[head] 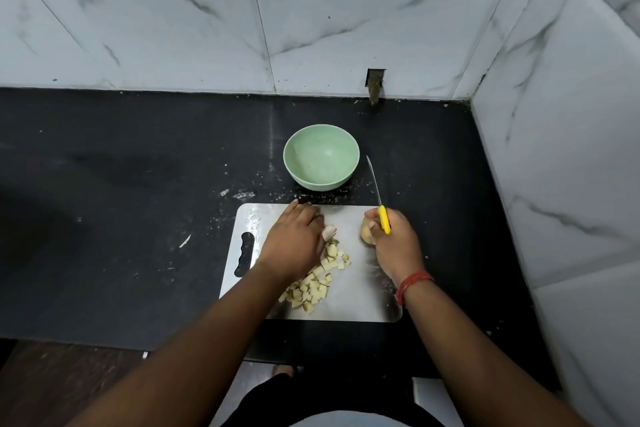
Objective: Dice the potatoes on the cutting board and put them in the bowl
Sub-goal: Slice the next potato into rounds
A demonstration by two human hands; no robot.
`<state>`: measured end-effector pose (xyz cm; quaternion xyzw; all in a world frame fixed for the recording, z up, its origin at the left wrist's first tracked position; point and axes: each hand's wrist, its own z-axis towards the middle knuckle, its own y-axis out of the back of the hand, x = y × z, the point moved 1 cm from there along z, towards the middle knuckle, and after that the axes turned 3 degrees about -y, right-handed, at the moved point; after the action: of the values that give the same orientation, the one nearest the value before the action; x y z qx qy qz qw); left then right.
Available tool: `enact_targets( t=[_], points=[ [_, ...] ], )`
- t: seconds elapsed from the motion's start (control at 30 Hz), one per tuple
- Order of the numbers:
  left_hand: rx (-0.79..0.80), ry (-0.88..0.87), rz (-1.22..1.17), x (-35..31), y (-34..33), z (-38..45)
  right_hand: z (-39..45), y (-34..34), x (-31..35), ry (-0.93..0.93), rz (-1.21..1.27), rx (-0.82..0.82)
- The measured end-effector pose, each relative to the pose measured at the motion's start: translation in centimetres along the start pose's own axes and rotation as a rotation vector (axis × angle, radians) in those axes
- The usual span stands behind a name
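My left hand [294, 239] lay flat over the dice [313, 286]; right hand [391, 239] gripped knife [383, 218], probably potato [366, 234] too. Next: transfer to bowl [321, 157].

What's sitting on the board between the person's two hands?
In the head view, only bare cutting board separates the left hand from the right hand; the diced potato lies nearer, by the left hand.

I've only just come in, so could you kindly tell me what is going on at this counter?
A person is dicing potatoes on a metal cutting board. The left hand rests on the pile of diced potato. The right hand grips a yellow-handled knife, blade pointing away, and also touches a whole potato. The green bowl behind the board holds nothing yet.
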<state>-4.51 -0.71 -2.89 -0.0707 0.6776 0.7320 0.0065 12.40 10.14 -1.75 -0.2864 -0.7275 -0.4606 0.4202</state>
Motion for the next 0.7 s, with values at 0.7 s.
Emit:
enact_targets(
  t=[0.7],
  points=[
    [-0.031, -0.272, -0.119, -0.7, -0.6, 0.7, -1.0, -1.6, 0.1, -0.05, 0.092, -0.126]
  ],
)
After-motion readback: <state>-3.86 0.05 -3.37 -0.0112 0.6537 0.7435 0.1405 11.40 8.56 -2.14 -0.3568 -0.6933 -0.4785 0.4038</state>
